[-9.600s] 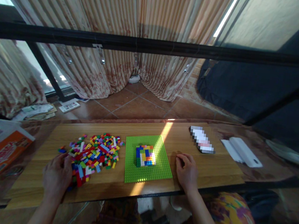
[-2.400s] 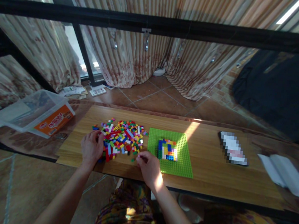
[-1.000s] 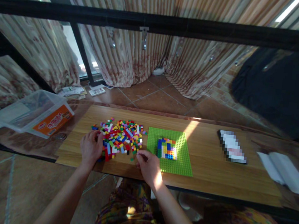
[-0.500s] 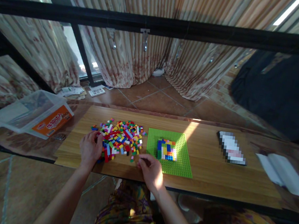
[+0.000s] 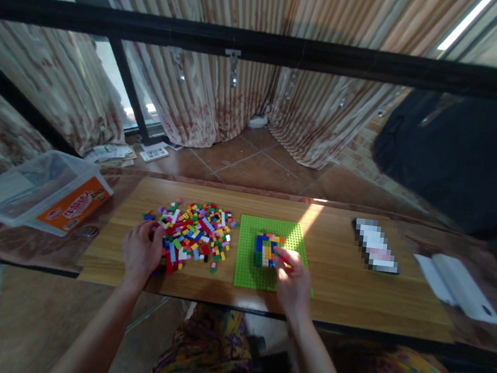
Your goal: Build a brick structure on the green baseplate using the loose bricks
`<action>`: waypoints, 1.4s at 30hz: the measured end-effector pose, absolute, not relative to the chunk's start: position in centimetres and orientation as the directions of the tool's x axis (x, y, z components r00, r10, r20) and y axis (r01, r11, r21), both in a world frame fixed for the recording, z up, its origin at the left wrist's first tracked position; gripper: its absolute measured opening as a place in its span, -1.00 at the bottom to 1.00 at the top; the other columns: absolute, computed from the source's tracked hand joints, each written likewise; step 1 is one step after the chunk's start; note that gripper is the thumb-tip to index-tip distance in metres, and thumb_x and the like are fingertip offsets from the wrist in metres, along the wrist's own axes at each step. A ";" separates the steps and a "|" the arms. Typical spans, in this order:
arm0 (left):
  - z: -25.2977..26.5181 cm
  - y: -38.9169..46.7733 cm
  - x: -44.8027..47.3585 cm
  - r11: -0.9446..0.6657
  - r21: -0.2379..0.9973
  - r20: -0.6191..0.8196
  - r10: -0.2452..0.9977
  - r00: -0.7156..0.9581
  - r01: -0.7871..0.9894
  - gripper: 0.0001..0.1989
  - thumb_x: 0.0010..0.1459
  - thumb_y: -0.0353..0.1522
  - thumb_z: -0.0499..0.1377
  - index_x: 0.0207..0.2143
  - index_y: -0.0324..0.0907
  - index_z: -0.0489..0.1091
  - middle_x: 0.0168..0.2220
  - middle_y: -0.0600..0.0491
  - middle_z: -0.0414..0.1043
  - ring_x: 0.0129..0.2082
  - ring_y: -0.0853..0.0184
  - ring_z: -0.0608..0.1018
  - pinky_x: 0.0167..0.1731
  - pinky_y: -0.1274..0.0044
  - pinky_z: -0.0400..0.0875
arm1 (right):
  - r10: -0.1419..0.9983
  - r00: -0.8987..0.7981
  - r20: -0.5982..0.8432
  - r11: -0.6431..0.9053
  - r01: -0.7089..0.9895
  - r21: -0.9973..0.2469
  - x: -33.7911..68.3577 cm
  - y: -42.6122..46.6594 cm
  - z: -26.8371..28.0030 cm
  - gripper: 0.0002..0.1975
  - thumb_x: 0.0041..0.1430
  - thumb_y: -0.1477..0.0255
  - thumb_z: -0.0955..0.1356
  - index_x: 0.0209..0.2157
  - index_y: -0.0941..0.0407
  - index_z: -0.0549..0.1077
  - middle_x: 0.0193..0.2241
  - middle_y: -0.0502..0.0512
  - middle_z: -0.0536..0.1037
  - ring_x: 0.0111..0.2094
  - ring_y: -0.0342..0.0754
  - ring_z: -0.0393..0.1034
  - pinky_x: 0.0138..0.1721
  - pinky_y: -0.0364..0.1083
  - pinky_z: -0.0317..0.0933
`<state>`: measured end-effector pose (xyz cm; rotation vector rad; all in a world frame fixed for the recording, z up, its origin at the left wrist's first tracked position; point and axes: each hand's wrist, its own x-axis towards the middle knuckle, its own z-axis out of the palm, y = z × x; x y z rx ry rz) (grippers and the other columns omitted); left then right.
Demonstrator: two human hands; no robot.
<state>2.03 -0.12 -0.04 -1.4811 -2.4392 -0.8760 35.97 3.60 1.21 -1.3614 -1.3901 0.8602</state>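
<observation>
A pile of loose, many-coloured toy bricks point(image 5: 198, 232) lies on the wooden tabletop. At its left edge rests my left hand point(image 5: 141, 252), fingers curled together; what they hold, if anything, is hidden. To the right of the pile sits a green studded baseplate point(image 5: 244, 270). On it stands a low block of joined bricks point(image 5: 263, 249) in blue, white, yellow and other colours. My right hand point(image 5: 294, 278) is over the plate, its fingertips pinched on a small red brick point(image 5: 283, 257) at the right side of that block. The hand covers part of the block.
A clear plastic box point(image 5: 28, 185) with an orange label stands left of the wooden board point(image 5: 334, 298). On the right lie a phone-like device point(image 5: 376, 246), its screen blurred out, and a white object point(image 5: 465, 289). A dark bar point(image 5: 264, 44) crosses in front of the curtains.
My right hand has moved right, from between the pile and the baseplate to the joined bricks, and a red brick now shows at its fingertips. My left hand stays at the pile.
</observation>
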 end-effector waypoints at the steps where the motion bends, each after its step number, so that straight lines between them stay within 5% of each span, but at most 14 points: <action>1: -0.1 -0.1 2.0 0.339 0.400 0.421 0.757 -0.499 0.852 -0.63 0.21 -0.17 -0.04 -0.19 -0.21 0.43 -0.14 -0.13 0.51 -0.09 0.12 0.49 -0.03 0.31 0.29 | 0.974 0.103 0.203 0.159 0.331 -0.930 36.4 4.2 1.1 -0.75 0.13 0.34 0.29 -0.22 0.11 0.54 -0.22 0.18 0.55 -0.25 0.02 0.47 -0.28 0.00 0.37; 6: -0.1 -0.1 2.1 0.334 0.404 0.433 0.751 -0.499 0.852 -0.63 0.21 -0.16 -0.05 -0.20 -0.20 0.43 -0.13 -0.13 0.51 -0.09 0.13 0.49 -0.02 0.32 0.29 | 0.916 0.126 0.382 0.261 0.536 -0.803 37.7 7.1 0.3 -0.78 0.13 0.37 0.30 -0.26 0.09 0.56 -0.25 0.15 0.56 -0.19 0.04 0.42 -0.14 0.07 0.29; 10: 0.1 -0.1 2.1 0.342 0.408 0.407 0.761 -0.504 0.847 -0.63 0.20 -0.16 -0.05 -0.19 -0.19 0.42 -0.12 -0.12 0.50 -0.08 0.13 0.48 -0.01 0.32 0.29 | 0.914 0.102 0.392 0.261 0.591 -0.763 37.7 8.5 0.1 -0.77 0.15 0.35 0.29 -0.27 0.09 0.57 -0.27 0.17 0.56 -0.20 0.05 0.41 -0.15 0.06 0.29; 30: 0.4 0.0 2.4 0.359 0.409 0.398 0.757 -0.518 0.839 -0.61 0.19 -0.16 -0.07 -0.21 -0.20 0.42 -0.13 -0.15 0.51 -0.08 0.10 0.49 -0.01 0.29 0.29 | 0.846 -0.240 0.476 0.522 0.558 -0.646 38.4 10.4 0.9 -0.76 0.23 0.40 0.25 -0.24 -0.01 0.56 -0.33 0.05 0.59 -0.25 0.00 0.41 -0.13 0.03 0.32; 42: 0.5 -0.1 2.3 0.355 0.408 0.404 0.756 -0.515 0.841 -0.59 0.20 -0.14 -0.08 -0.20 -0.21 0.42 -0.12 -0.16 0.50 -0.07 0.10 0.48 0.00 0.29 0.29 | 0.890 -0.162 0.426 0.446 0.499 -0.743 38.2 10.2 0.6 -0.78 0.19 0.35 0.28 -0.22 0.01 0.55 -0.27 0.06 0.60 -0.20 -0.01 0.45 -0.10 0.04 0.33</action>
